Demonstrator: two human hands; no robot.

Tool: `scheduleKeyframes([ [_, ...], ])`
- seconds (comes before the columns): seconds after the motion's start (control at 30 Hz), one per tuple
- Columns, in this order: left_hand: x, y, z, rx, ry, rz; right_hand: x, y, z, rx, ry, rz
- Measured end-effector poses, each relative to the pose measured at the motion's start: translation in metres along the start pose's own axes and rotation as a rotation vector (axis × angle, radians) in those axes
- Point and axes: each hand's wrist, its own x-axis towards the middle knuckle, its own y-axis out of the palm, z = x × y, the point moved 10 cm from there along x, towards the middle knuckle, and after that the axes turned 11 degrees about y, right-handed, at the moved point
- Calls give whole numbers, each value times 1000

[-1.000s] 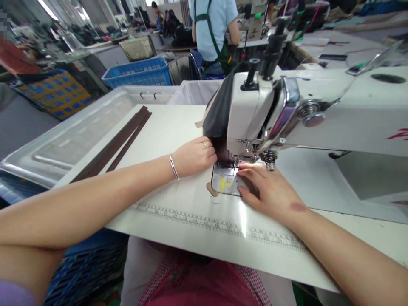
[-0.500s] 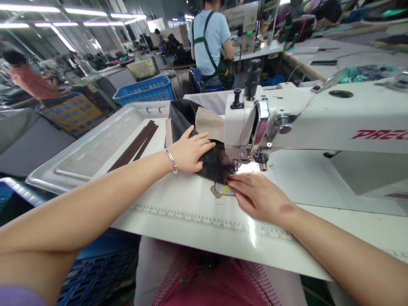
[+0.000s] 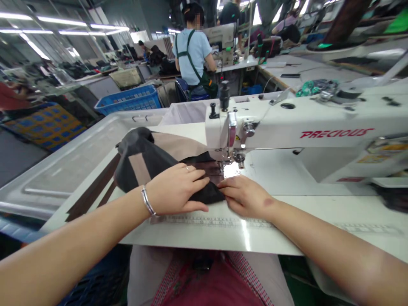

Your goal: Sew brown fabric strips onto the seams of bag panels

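Observation:
A black and beige fabric piece (image 3: 162,163) lies bunched on the white sewing table (image 3: 204,233), its right end under the head of a white sewing machine (image 3: 274,123). My left hand (image 3: 178,189) rests on the fabric with fingers outstretched, a bracelet at its wrist. Close in front of the lit needle area (image 3: 231,170), my right hand (image 3: 244,195) has its fingertips closed at the fabric's edge. Its thumb lies low, close to the index finger. The fabric under both hands is hidden.
Dark brown strips (image 3: 92,191) lie left of the fabric. A printed ruler (image 3: 204,221) runs along the table's front. A clear plastic tray (image 3: 63,170) stands at the left, with a blue basket (image 3: 130,100) behind. A co-worker (image 3: 194,55) sits farther back.
The fabric has swung round and spread leftward and toward me, covering part of the brown strips. My left hand has moved nearer to me; my right hand stays by the needle. The view has shifted.

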Motion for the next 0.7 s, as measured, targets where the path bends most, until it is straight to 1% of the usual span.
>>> scheduleKeyframes([
  [0.07, 0, 16, 8, 16, -53, -6, -8, -4, 7, -57, 17, 9],
  [0.13, 2, 37, 6, 19, -71, -16, -22, -15, 15, -131, 57, 10],
  [0.2, 2, 52, 2, 39, -98, -81, -45, -35, 15, -214, 156, -25],
  [0.23, 1, 58, -1, 53, -99, -115, -61, -50, 9, -265, 243, -67],
  [0.3, -2, 63, -5, 82, -95, -173, -104, -92, -15, -390, 479, -201],
  [0.4, -4, 65, -7, 118, -76, -207, -191, -159, -62, -583, 817, -405],
  [0.47, -4, 64, -5, 129, -72, -214, -243, -191, -95, -685, 974, -475],
  [0.5, -4, 63, -4, 130, -72, -218, -263, -200, -110, -720, 1020, -483],
  [0.57, -3, 63, -3, 126, -73, -224, -288, -208, -137, -761, 1064, -458],
  [0.63, -3, 62, -4, 120, -72, -227, -300, -206, -155, -780, 1070, -413],
  [0.7, -3, 61, -5, 119, -69, -231, -305, -201, -165, -792, 1062, -375],
])
